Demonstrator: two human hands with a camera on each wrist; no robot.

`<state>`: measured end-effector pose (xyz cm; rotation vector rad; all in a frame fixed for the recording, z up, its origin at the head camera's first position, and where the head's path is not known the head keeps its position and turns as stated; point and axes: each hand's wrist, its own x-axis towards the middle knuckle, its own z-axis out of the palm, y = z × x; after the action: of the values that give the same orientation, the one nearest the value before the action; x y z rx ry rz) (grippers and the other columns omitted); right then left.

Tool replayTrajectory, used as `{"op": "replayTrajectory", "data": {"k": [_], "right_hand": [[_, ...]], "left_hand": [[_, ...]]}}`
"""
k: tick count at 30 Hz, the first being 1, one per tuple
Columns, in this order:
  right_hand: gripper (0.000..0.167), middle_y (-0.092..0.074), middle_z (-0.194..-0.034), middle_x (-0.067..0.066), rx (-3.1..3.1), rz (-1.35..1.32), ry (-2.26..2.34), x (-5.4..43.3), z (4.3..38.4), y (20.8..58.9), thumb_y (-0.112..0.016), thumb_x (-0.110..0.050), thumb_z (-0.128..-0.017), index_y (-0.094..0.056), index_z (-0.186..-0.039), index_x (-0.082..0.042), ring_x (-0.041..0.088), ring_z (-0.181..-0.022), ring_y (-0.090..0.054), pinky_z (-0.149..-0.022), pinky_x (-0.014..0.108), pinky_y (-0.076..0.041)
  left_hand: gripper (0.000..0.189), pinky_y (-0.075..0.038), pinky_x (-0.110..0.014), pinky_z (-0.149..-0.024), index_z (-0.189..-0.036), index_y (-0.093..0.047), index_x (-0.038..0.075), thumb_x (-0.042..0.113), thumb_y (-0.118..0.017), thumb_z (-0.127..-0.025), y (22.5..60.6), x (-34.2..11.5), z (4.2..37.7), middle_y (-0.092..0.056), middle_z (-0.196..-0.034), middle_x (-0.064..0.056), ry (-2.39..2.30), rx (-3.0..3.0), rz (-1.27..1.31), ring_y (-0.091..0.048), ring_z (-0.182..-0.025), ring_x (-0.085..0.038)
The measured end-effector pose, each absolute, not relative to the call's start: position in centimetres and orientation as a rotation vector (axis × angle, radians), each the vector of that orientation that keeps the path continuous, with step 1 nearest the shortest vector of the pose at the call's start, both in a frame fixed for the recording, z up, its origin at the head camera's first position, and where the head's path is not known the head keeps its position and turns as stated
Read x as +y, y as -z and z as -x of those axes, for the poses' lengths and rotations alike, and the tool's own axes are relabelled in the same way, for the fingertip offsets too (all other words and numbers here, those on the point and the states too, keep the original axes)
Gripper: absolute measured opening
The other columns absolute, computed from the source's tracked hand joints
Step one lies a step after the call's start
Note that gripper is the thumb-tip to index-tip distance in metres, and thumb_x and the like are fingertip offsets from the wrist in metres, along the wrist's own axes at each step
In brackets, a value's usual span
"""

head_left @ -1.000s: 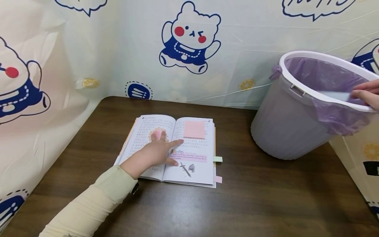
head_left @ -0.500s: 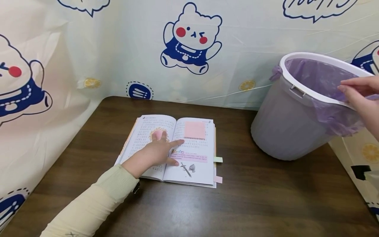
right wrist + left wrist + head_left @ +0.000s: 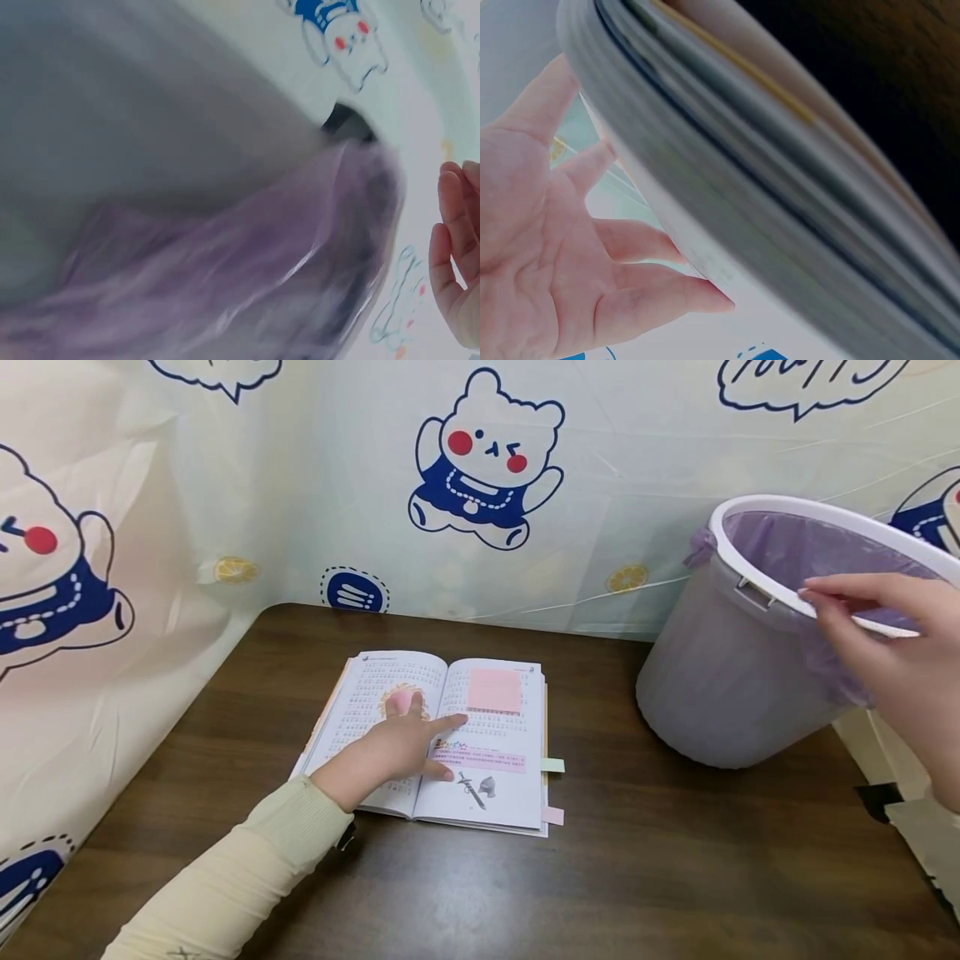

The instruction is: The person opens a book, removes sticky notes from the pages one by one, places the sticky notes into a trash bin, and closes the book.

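Two hands show in the head view. The left hand (image 3: 393, 747) rests on an open book (image 3: 513, 797), its fingers spread apart; a pink note (image 3: 494, 691) lies just beyond the index fingertip. The right hand (image 3: 907, 652) has thumb and forefinger tips close together, before the bin (image 3: 712, 693). In the left wrist view, thick page edges run beside the spread fingers. In the right wrist view, loosely bent fingers are apart from the purple liner (image 3: 247, 255).

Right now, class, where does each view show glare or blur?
Head: soft glare on the wooden table; left wrist: the book's page edges blurred; right wrist: the wastebasket and purple liner blurred, the right hand's fingers crisper.
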<state>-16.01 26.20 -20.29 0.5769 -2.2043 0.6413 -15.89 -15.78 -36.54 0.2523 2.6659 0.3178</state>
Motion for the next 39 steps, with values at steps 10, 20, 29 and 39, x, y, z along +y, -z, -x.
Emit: {"op": "replayTrajectory", "data": {"k": [10,20,29,39], "right_hand": [[0.059,-0.076,-0.082,0.013,-2.089,-0.932,-0.486,22.0,17.4,23.1,-0.051,-0.053,-0.103,-0.081,-0.092,-0.003,-0.005,-0.068,-0.053,-0.062,0.011,-0.031],[0.021,-0.076,-0.081,0.001,-2.178,-1.141,-0.581,18.0,19.4,28.2,-0.084,0.004,-0.077,-0.082,-0.094,-0.008,0.013,-0.062,-0.064,-0.056,0.023,-0.043],[0.019,-0.077,-0.087,0.0,-2.331,-1.091,-0.662,16.2,20.3,30.7,-0.082,0.004,-0.082,-0.081,-0.096,-0.009,0.009,-0.062,-0.059,-0.057,0.029,-0.047],[0.019,-0.075,-0.091,0.003,-2.531,-1.05,-0.754,14.4,21.8,33.3,-0.075,-0.006,-0.093,-0.077,-0.112,-0.005,0.017,-0.075,-0.065,-0.064,0.038,-0.051]], "left_hand": [[0.084,-0.055,-0.061,-0.083,-0.161,-0.037,0.031,0.048,-0.078,-0.089,36.7,-15.9,15.5,-0.009,-0.162,-0.037,-0.288,2.686,-0.275,-0.011,-0.143,-0.066],[0.084,-0.056,-0.059,-0.082,-0.161,-0.037,0.031,0.048,-0.078,-0.089,37.0,-15.8,15.4,-0.007,-0.163,-0.037,-0.278,2.683,-0.277,-0.012,-0.143,-0.065],[0.085,-0.057,-0.056,-0.08,-0.161,-0.037,0.032,0.049,-0.078,-0.089,37.0,-15.7,15.6,-0.008,-0.163,-0.036,-0.27,2.694,-0.288,-0.014,-0.144,-0.064],[0.085,-0.056,-0.053,-0.078,-0.161,-0.035,0.034,0.049,-0.077,-0.089,36.7,-15.8,15.6,-0.004,-0.165,-0.033,-0.297,2.682,-0.251,-0.007,-0.145,-0.063]]}}
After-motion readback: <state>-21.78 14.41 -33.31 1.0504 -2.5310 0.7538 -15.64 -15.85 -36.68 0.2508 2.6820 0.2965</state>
